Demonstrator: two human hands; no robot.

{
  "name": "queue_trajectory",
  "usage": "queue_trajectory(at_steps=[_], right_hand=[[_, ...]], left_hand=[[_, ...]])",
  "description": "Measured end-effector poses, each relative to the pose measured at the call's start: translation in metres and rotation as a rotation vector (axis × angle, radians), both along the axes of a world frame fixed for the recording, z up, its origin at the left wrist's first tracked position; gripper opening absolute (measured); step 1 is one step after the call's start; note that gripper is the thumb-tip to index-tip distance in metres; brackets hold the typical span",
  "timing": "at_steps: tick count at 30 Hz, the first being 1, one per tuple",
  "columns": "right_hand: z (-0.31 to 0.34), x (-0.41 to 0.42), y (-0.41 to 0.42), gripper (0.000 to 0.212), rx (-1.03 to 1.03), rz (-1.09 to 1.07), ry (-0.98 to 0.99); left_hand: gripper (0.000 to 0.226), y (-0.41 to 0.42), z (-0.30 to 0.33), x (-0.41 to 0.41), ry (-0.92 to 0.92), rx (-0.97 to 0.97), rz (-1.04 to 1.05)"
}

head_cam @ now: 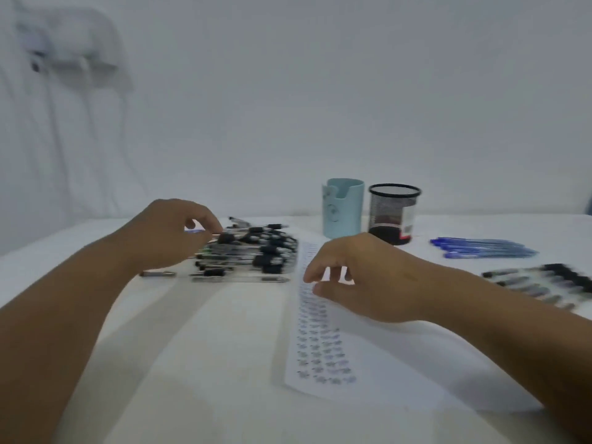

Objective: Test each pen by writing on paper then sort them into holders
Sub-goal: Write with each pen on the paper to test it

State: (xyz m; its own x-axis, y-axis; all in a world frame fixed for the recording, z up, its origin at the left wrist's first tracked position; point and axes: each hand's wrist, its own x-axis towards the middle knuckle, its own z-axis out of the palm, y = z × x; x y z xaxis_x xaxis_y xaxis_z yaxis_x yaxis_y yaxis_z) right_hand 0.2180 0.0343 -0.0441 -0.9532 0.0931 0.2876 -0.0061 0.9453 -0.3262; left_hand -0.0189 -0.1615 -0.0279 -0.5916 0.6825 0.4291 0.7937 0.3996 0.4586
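Paper [323, 357] waits, scribbled full; left hand [174, 232] picks at the pen pile [250, 251].
Lift one pen clear without scattering; whether the fingers already pinch one I cannot tell. Right hand [358, 277] hovers loosely curled, empty.

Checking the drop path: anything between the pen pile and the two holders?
Nothing visible blocks it. The pen pile lies left of the blue holder and mesh holder; only bare table lies between them.

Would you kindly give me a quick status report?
Left hand pinching at heap of black-capped pens. Right hand empty over scribbled white paper. Nothing blocking.
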Motion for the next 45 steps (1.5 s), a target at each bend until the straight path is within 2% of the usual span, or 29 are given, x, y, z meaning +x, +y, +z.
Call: queue_trajectory(at_steps=[5, 9, 14, 19, 28, 31, 35, 38, 42, 45], right_hand=[[-0.001, -0.033, -0.019, 0.018, 0.163, 0.067, -0.112], [-0.005, -0.042, -0.022, 0.017, 0.251, 0.031, -0.116], [-0.022, -0.035, -0.022, 0.014, 0.244, 0.038, 0.017], [-0.025, -0.029, -0.019, 0.011, 0.222, 0.059, 0.038], [-0.029, -0.028, -0.015, 0.011, 0.185, 0.087, 0.056], [-0.028, -0.028, -0.015, 0.011, 0.174, 0.092, 0.054], [-0.028, -0.028, -0.014, 0.012, 0.162, 0.098, 0.056], [-0.029, -0.028, -0.013, 0.013, 0.157, 0.091, 0.053], [-0.030, -0.028, -0.013, 0.011, 0.163, 0.091, 0.056], [-0.029, -0.028, -0.012, 0.013, 0.164, 0.092, 0.056]], left_hand=[[0.044, -0.040, -0.005, -0.053, -0.086, -0.166, 0.238], [0.032, -0.040, -0.015, -0.063, -0.098, -0.262, 0.246], [0.021, -0.038, -0.025, -0.070, -0.141, -0.190, 0.248], [0.016, -0.035, -0.035, -0.071, -0.131, -0.077, 0.254], [0.017, -0.035, -0.041, -0.074, -0.141, -0.031, 0.232], [0.004, -0.028, -0.036, -0.065, -0.142, 0.046, 0.200], [0.014, -0.014, -0.035, -0.050, -0.124, 0.110, 0.114], [0.006, -0.003, -0.038, -0.043, -0.121, 0.112, 0.066], [0.010, 0.006, -0.041, -0.038, -0.047, 0.076, 0.085], [0.022, 0.003, -0.039, -0.043, -0.071, 0.091, 0.101]])
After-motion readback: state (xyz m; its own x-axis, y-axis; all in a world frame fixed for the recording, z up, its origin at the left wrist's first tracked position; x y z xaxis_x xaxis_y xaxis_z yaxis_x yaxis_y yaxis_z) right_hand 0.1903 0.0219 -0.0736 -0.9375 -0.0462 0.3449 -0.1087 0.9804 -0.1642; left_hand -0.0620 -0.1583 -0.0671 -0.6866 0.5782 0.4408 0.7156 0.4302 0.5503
